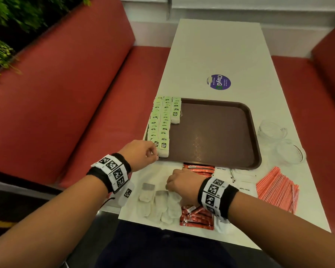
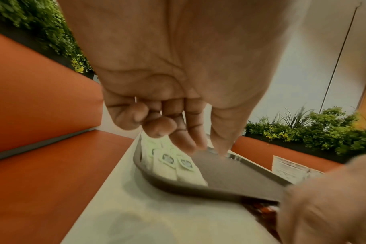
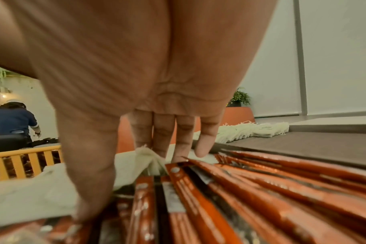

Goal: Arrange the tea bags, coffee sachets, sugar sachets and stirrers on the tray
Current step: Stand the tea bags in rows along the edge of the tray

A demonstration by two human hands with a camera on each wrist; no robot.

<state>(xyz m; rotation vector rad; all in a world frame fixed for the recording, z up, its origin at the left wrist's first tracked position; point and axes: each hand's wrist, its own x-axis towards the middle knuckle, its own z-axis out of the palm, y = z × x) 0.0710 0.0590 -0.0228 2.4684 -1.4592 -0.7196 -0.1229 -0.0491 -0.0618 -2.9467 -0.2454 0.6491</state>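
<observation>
A brown tray (image 1: 211, 132) lies on the white table (image 1: 217, 55). Rows of green-tagged tea bags (image 1: 161, 122) fill its left side. My left hand (image 1: 143, 151) hovers at the tray's near-left corner beside those tea bags (image 2: 173, 163), fingers loosely curled and holding nothing. My right hand (image 1: 179, 180) reaches down onto loose white tea bags (image 1: 159, 204) in front of the tray. Its straight fingers (image 3: 163, 140) and thumb touch one bag (image 3: 31, 194), which buckles between them. Red coffee sachets (image 1: 196, 217) lie under its wrist. White sugar sachets (image 1: 244, 188) and orange stirrers (image 1: 277, 188) lie to the right.
More red sachets (image 1: 200, 169) lie against the tray's near edge. Two clear glass bowls (image 1: 273, 128) (image 1: 290, 151) stand right of the tray. Red bench seats (image 1: 85, 93) flank the table. A purple sticker (image 1: 219, 82) marks the far tabletop.
</observation>
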